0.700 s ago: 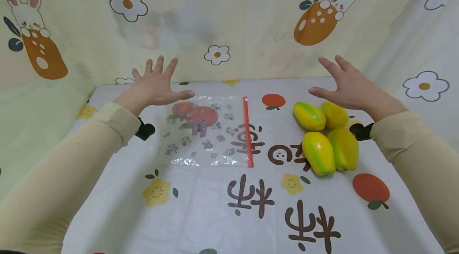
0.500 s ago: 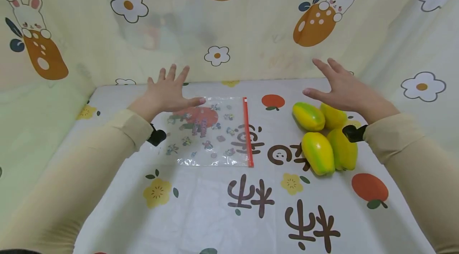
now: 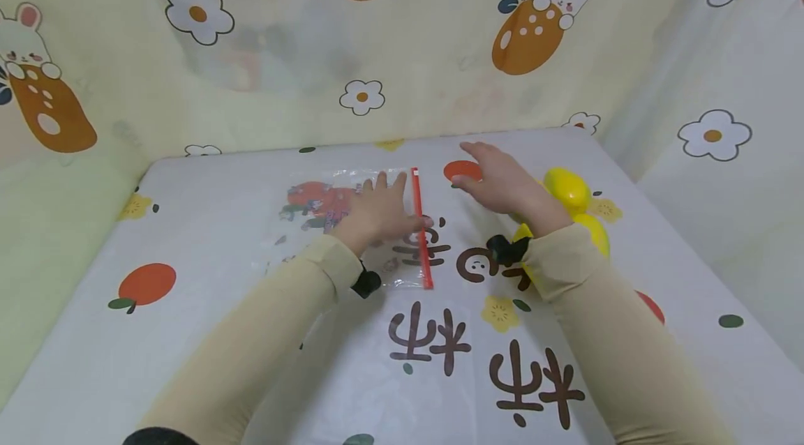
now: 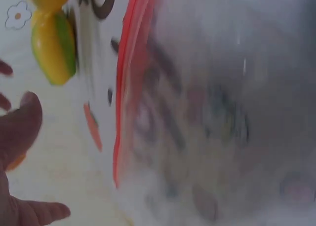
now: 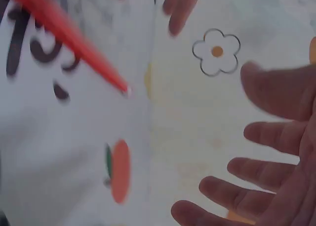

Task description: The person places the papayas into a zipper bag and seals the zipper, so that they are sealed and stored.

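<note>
A clear zip bag [image 3: 314, 204] with small printed figures and a red zip strip [image 3: 422, 250] lies flat on the table. My left hand [image 3: 380, 211] is over the bag's right part, fingers spread and thumb reaching across the red strip in the head view. To the right of the bag, my right hand [image 3: 502, 183] is held with fingers extended and nothing in it. Behind its wrist and sleeve are several yellow-green mango-like fruits [image 3: 567, 190], partly hidden. The left wrist view shows the bag [image 4: 212, 112] close up, blurred, with a fruit [image 4: 54, 45] beyond.
The table [image 3: 207, 333] has a white cloth printed with fruit, flowers and dark characters. A pale cloth wall [image 3: 427, 33] with rabbits and flowers rises behind it. Black wrist cameras [image 3: 366, 283] sit at both cuffs.
My left hand has moved right and nearer, over the bag toward its red strip. My right hand has moved left, away from above the fruits. The head view has turned slightly right.
</note>
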The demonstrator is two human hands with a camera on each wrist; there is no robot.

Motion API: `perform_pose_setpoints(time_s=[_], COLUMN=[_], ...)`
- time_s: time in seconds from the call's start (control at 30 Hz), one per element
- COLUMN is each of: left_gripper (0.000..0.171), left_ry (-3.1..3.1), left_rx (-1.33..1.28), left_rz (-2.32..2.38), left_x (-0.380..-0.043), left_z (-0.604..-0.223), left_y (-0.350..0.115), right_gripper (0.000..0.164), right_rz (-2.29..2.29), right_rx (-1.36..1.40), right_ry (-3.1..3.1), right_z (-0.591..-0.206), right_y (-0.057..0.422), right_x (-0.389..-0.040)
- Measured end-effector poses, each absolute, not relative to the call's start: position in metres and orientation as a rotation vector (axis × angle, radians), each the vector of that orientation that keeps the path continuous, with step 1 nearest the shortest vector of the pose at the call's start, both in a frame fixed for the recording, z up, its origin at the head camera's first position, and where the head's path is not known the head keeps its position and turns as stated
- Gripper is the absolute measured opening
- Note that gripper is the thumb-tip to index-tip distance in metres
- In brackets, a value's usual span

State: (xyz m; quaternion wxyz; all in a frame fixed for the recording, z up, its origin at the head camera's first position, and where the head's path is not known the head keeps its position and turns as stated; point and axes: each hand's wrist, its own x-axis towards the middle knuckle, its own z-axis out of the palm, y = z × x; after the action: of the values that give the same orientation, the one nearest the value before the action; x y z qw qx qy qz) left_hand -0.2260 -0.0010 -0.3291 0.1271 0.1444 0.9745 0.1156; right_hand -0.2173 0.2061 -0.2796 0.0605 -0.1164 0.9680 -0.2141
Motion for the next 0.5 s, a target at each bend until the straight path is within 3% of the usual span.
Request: perform_pose_setpoints(time_s=[0.5], left_gripper=[0.089], left_ry=[2.744], left_rx=[0.240], left_rz=[0.558], left_x=[-0.205], left_z=[-0.365], left_y=[0.030], right_gripper=[0.062], right_rz=[-0.896], right_rx=[-0.111], right_ry=[2.778], right_z=[-0.352], right_y=[0.177], right_x=[-0.225])
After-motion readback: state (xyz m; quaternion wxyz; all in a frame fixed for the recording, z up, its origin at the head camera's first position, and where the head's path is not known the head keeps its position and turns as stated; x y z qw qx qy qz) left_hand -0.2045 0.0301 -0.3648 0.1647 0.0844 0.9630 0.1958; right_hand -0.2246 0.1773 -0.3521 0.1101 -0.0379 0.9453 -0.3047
